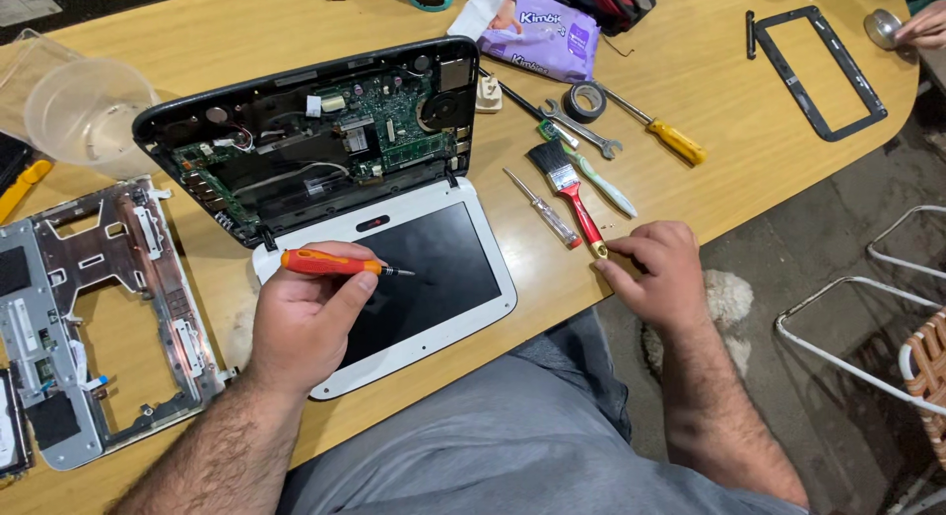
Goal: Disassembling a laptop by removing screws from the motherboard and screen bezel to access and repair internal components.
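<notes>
My left hand [307, 316] grips an orange-handled screwdriver [340, 265], tip pointing right, above the dark screen of an opened small laptop [424, 269]. The laptop's base [325, 140] lies bare, with a green circuit board and cables showing. My right hand [655, 274] rests on the table's near edge, fingertips pinched at the yellow end of a red-handled paintbrush [576, 195]; whether it holds anything small I cannot tell. A clear-handled screwdriver [544, 209] lies just left of the brush.
A metal laptop frame [108, 308] lies at the left, with a clear plastic bowl [84, 111] behind it. A wrench [581, 131], tape roll [583, 101], yellow-handled screwdriver [660, 131], purple wipes pack [542, 32] and black bezel [818, 71] lie beyond. Another person's hand [926, 27] shows top right. White chair frames [867, 328] stand at the right.
</notes>
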